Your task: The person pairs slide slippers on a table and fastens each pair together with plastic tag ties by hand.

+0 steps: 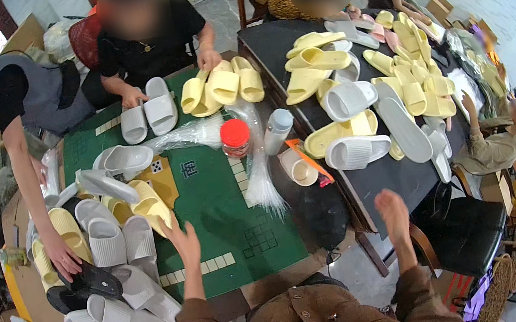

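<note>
My left hand [185, 246] is at the right edge of a slipper pile on the green table. Its fingers are stretched apart, and their tips meet the near end of a yellow slipper [153, 206], apparently without gripping it. Grey slippers [104, 242] and more yellow ones lie heaped beside it. Off to the right, my right hand [393, 214] hovers near the dark table's front edge. Its fingers are loosely curled and I see nothing in them.
A co-worker's hand [65, 258] touches black slippers [90, 284] at the left. Across the table, another person handles grey and yellow slippers. A red-lidded jar [235, 139], a bottle [278, 128], a paper cup [301, 168] and plastic strips stand or lie between. Slippers cover the dark table [374, 192].
</note>
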`<state>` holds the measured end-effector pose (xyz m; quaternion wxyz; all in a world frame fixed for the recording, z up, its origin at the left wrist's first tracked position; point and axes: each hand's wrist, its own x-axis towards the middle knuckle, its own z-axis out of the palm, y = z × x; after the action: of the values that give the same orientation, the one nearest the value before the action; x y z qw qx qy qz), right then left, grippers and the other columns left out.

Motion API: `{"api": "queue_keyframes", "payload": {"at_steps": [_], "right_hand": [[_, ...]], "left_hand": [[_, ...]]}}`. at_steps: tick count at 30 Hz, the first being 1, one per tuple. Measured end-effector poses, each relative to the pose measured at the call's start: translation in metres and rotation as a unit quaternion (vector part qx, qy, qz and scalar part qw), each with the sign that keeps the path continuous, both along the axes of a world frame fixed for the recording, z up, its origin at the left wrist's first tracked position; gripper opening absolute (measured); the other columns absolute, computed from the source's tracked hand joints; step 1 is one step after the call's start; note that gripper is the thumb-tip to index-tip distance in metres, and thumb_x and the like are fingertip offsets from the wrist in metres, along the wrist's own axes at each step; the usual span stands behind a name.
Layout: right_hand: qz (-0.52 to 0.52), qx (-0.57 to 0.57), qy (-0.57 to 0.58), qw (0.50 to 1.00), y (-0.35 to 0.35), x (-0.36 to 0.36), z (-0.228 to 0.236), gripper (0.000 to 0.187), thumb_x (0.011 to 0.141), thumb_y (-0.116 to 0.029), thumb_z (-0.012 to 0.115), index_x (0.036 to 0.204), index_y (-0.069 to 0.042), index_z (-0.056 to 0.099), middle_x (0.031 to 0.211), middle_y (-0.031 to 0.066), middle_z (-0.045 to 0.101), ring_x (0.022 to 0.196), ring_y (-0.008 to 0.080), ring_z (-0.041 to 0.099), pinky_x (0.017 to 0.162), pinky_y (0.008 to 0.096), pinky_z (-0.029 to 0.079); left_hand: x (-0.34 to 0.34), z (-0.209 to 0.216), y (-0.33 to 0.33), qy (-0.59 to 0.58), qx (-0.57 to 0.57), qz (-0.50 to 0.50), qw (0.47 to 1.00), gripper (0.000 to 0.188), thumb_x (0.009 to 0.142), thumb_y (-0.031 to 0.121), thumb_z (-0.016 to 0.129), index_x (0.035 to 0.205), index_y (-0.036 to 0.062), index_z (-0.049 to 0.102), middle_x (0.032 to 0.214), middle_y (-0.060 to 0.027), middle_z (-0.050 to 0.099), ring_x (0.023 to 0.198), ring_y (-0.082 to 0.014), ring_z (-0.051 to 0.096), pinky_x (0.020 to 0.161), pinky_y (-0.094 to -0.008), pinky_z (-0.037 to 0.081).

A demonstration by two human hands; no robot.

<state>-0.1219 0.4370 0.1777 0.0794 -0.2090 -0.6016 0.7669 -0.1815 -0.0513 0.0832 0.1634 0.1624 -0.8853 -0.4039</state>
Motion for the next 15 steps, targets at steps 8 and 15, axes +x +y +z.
{"api": "queue_keyframes", "payload": {"at_steps": [8,15], "right_hand": [[0.036,0.442,-0.044,0.895,0.016,-0.127,-0.006,0.047,0.091,-0.023,0.045,0.135,-0.012,0.033,0.105,0.0198,0.056,0.098,0.0193,0.053,0.085,0.0297,0.04],[-0.011,0.45,-0.009,0.893,0.021,-0.176,-0.031,0.05,0.085,-0.021,0.052,0.13,-0.007,0.033,0.118,0.0235,0.049,0.106,0.0328,0.051,0.089,0.0373,0.039]], "left_hand": [[0.147,-0.026,0.075,-0.155,0.095,-0.019,0.983,0.041,0.082,0.009,0.051,0.123,0.0,0.046,0.139,-0.0224,0.022,0.127,-0.0367,0.027,0.102,-0.0403,0.026],[0.202,-0.032,0.096,-0.203,0.137,0.026,0.969,0.04,0.082,0.011,0.05,0.12,0.0,0.048,0.136,-0.0228,0.026,0.122,-0.0388,0.032,0.096,-0.0423,0.032]]}}
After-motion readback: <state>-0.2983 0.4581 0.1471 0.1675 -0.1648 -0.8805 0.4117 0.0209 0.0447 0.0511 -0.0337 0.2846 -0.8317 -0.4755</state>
